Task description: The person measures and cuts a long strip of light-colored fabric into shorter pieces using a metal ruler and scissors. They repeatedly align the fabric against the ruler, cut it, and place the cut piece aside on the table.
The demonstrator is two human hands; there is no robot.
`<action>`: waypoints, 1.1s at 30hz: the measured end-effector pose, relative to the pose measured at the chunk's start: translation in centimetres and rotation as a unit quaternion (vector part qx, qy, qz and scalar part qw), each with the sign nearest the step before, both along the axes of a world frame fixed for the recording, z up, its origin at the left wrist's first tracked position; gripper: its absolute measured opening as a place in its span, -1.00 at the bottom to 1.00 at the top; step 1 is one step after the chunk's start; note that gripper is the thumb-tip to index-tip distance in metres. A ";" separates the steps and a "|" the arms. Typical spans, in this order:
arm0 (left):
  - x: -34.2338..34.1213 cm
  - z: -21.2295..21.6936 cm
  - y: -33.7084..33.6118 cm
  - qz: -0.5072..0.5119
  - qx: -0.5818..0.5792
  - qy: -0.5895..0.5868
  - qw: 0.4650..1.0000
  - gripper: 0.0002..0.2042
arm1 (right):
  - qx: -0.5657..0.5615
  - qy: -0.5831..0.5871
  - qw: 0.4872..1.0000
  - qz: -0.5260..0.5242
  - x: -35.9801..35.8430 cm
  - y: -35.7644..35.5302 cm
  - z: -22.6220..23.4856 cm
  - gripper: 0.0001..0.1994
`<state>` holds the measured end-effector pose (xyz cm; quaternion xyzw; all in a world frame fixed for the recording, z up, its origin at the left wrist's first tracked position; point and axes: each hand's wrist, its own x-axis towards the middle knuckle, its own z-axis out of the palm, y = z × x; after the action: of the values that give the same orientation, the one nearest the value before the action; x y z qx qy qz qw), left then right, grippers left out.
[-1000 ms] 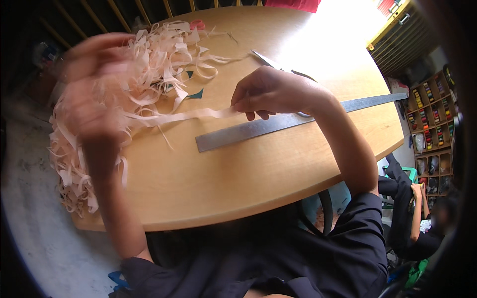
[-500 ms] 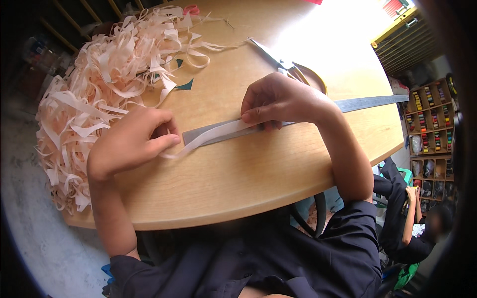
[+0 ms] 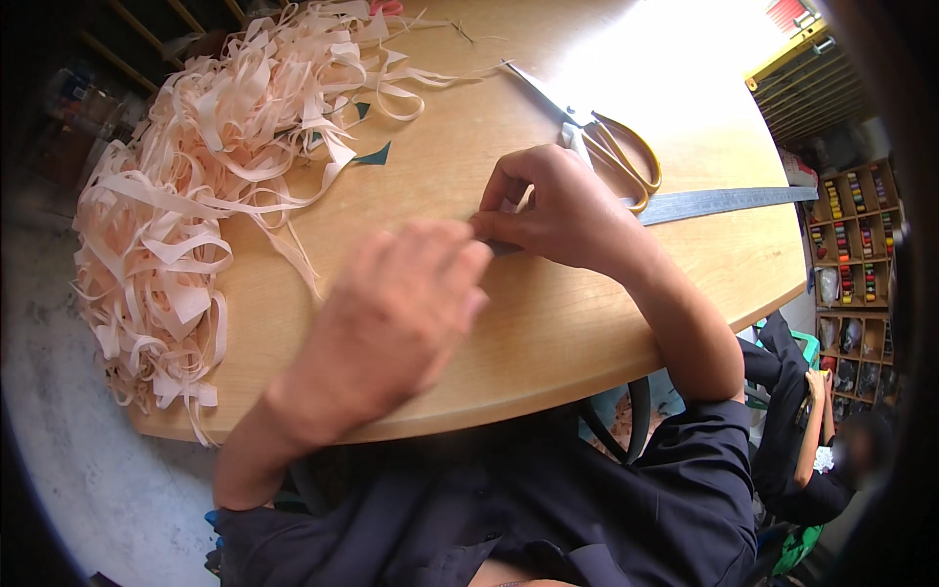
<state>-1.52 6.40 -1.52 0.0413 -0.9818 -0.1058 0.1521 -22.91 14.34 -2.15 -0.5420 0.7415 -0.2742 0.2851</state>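
My right hand (image 3: 553, 201) is closed in a pinch over the metal ruler (image 3: 724, 203), which lies across the table. A pale pink fabric strip ran into this pinch half a second ago; now it is hidden behind the hands. Smeared by motion, my left hand (image 3: 391, 318) covers the ruler's left end, its fingers close to my right fingertips. Whether it grips anything does not show. Just beyond my right hand lie scissors (image 3: 626, 157) with yellow handles, partly over the ruler and pointing up and left.
A large heap of pale pink fabric strips (image 3: 196, 186) covers the table's left side. Dark green scraps (image 3: 374, 156) lie beside it. At the right stands a shelf of thread spools (image 3: 851, 230); another person (image 3: 807, 440) sits below it. The wooden table (image 3: 469, 391) has a curved front edge.
My left hand has swung right and slightly toward me, up to my right hand, and the strip is no longer visible. The right hand keeps its pinch. The whole view has shifted slightly.
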 end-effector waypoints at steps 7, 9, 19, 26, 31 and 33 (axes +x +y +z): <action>-0.3 -3.4 1.2 -0.006 -0.047 -0.049 0.998 -0.39 | 0.028 0.065 0.997 0.032 -1.3 0.6 1.0 -0.88; -0.3 -3.5 1.4 0.000 -0.051 -0.064 0.997 -0.37 | 0.058 0.086 0.994 0.021 -1.8 0.9 1.3 -0.88; -0.4 -3.1 1.3 -0.016 -0.050 -0.073 0.996 -0.37 | -0.070 0.133 0.987 -0.047 -4.0 1.6 2.4 -0.91; -0.8 -3.0 1.6 -0.010 -0.032 -0.070 0.997 -0.37 | -0.023 0.148 0.989 -0.015 -3.0 1.9 3.0 -0.86; -0.9 -3.2 1.8 -0.010 -0.035 -0.062 0.997 -0.38 | -0.025 0.161 0.987 0.008 -2.8 2.0 2.8 -0.87; -0.9 -3.2 1.8 -0.009 -0.039 -0.065 0.997 -0.38 | -0.019 0.168 0.985 0.028 -2.8 2.1 2.7 -0.88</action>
<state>-2.39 8.22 -4.71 0.0338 -0.9933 -0.0661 0.0887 -25.76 16.44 0.56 -0.6062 0.7582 -0.1846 0.1536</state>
